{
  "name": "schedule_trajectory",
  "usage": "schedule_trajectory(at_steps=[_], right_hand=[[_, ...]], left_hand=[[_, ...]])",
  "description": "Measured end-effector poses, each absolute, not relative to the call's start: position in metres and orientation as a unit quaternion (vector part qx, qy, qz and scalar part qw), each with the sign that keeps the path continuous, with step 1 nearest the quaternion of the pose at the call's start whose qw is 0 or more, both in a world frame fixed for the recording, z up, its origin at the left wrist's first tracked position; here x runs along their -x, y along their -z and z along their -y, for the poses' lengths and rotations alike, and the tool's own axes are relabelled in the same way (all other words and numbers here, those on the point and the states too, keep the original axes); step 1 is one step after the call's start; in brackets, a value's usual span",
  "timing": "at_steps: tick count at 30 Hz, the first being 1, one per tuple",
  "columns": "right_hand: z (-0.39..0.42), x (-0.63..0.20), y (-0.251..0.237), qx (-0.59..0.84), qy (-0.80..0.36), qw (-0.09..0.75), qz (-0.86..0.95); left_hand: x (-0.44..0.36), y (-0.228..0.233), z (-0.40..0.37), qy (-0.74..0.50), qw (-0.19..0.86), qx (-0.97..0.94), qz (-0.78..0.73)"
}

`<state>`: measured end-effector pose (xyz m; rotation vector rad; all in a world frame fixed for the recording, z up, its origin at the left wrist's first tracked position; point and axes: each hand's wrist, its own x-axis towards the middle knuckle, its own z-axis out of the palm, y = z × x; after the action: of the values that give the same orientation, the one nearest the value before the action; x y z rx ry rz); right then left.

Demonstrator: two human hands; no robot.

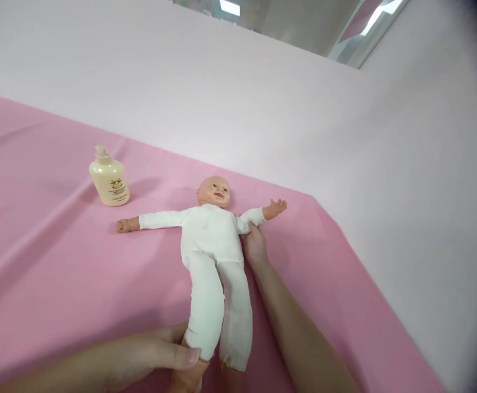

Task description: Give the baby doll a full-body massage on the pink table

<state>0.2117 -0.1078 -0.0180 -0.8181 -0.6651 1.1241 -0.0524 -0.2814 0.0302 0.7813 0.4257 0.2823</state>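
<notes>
- While the baby doll [212, 240] lay on its back across the pink cloth [50, 262] that covered the bench, both of the person's hands were on it.
- The doll wore a white one-piece suit; its bald head pointed away from the camera and its two arms were spread out to either side, with bare plastic hands showing at the cuffs.
- The left hand [156, 352] was closed around the lower end of one doll leg, near the bottom edge of the view, with the thumb pressed flat on the white fabric just above the foot.
- The right hand [255, 244] reached up along the doll's side and rested against its torso, just under the outstretched arm; the fingers were tucked behind the fabric, so I could not tell whether they gripped it or only touched it.
- The second doll leg lay free between the two forearms, its cuff slightly frayed.
- A cream-coloured pump bottle [109, 177] with a small label stood upright on the cloth, well apart from the hands, beyond the doll's other arm.
- A pale wall [263, 98] rose right behind the bench.
</notes>
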Motion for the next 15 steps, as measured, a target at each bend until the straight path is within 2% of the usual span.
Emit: schedule_trajectory(at_steps=[6, 10, 15], right_hand=[[0.102, -0.219, 0.019, 0.408, -0.552, 0.692, 0.223], [0.103, -0.215, 0.018, 0.424, -0.556, 0.674, 0.238], [0.107, -0.21, 0.018, 0.452, -0.474, 0.683, 0.324]], left_hand=[[0.059, -0.035, 0.278, -0.1, 0.881, -0.408, -0.219], [0.065, -0.031, 0.279, -0.073, 0.871, -0.426, -0.232], [0.067, -0.03, 0.278, -0.074, 0.869, -0.433, -0.227]])
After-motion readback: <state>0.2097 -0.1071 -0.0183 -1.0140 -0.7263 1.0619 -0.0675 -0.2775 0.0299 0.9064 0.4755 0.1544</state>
